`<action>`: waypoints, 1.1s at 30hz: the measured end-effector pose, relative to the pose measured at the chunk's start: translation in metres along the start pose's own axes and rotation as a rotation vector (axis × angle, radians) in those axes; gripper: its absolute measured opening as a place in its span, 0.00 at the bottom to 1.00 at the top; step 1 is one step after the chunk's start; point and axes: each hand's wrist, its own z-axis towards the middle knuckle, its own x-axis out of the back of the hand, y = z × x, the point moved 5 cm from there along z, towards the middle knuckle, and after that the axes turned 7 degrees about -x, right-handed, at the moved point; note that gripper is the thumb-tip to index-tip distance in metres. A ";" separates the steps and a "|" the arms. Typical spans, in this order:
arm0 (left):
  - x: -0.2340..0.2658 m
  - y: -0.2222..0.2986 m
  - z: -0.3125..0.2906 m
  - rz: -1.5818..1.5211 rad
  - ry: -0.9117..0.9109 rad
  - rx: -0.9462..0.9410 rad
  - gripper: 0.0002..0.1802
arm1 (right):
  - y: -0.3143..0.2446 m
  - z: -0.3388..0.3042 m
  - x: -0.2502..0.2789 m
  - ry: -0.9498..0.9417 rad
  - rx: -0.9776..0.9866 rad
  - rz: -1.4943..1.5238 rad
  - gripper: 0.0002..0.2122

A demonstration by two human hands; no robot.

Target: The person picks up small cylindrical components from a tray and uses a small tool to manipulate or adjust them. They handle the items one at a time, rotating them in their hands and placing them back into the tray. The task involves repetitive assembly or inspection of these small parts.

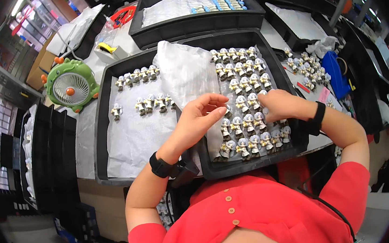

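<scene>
Small figurines with pale hair (249,121) stand in rows on white paper in the right black tray (250,165). My left hand (203,116) is over this tray's left edge, fingers bent and thumb apart from them. A partly hidden figurine is by its fingertips; I see no clear grip on it. My right hand (278,105) is closed at the right end of a middle row, its fingertips on a figurine (262,93) they partly cover. Crumpled white wrapping sheet (185,71) lies across both trays. In the left tray (99,144), several figurines (150,104) stand on white paper.
A green fan (70,86) stands at the left, beside a tape dispenser (109,52). Behind the trays is another black tray (195,27) holding rows of small parts. Loose figurines (309,68) are piled at the right near a blue holder (337,75). Stacked trays (57,153) rise at far left.
</scene>
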 end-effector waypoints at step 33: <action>0.018 -0.015 0.000 -0.355 0.269 -0.054 0.30 | -0.083 0.037 0.034 0.577 0.615 0.838 0.35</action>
